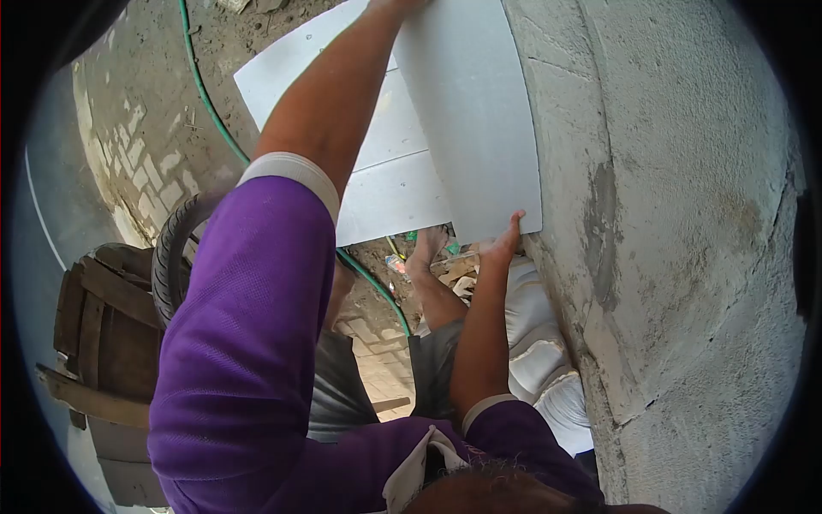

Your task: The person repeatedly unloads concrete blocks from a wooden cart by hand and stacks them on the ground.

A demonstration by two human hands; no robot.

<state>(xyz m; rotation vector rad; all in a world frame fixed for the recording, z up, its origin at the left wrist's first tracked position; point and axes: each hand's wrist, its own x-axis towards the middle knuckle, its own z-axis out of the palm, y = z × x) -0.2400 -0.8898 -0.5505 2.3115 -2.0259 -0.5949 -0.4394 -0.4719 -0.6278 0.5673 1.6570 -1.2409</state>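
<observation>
A large white sheet (475,111), bent along its length, spans the upper middle of the head view. My right hand (501,244) holds its lower right edge, with the thumb on the top face and the other fingers hidden beneath. My left arm reaches across the sheet to the top of the view. There my left hand (400,5) is mostly cut off by the frame edge, near the sheet's upper part, and its fingers do not show. Flat white panels (390,193) with thin seams lie left of the bend.
A rough grey wall (685,214) rises along the right side. White sacks (539,343) lie at its foot. A green hose (377,287) crosses the ground near my bare foot (425,248). At left are a black tyre (169,248) and a wooden object (103,330).
</observation>
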